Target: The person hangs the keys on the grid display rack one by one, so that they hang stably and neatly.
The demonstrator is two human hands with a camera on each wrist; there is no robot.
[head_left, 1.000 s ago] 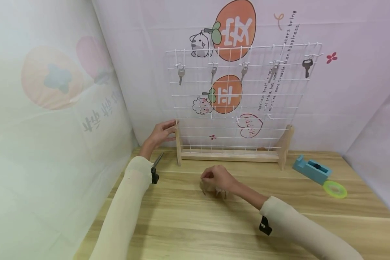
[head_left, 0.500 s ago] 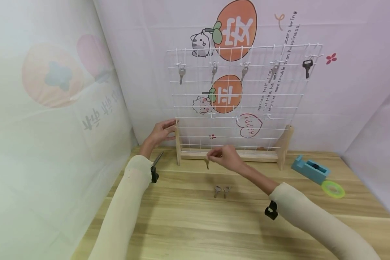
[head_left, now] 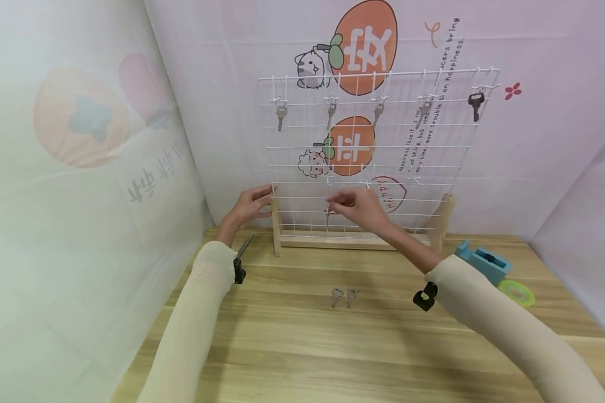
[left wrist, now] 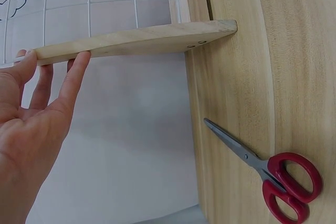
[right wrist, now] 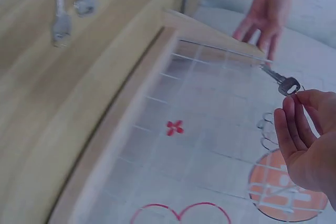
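My right hand point(head_left: 360, 208) pinches a key point(right wrist: 286, 85) by its small ring, in front of the lower part of a white wire grid rack point(head_left: 302, 183). The key's blade hangs downward in the head view. At the rack's left side, my left hand point(left wrist: 39, 121) holds the upper end of the wooden side post point(left wrist: 131, 41) between thumb and fingers. Two loose keys, one point(head_left: 336, 297) beside the other point(head_left: 352, 297), lie on the table. Several keys hang from hooks along the top, among them a black-headed key point(head_left: 476, 105) at far right. Lower hooks point(head_left: 416, 180) hold no keys.
Red-handled scissors point(left wrist: 252, 158) lie left of the rack, near my left wrist. At the right of the wooden table point(head_left: 292, 352) are a blue tape dispenser point(head_left: 484, 262) and a yellow-green tape roll point(head_left: 517, 293). Printed cloth stands behind the rack.
My right hand has lifted the key from the table and carried it up and forward to the rack, uncovering the two loose keys. The left hand stays on the post.
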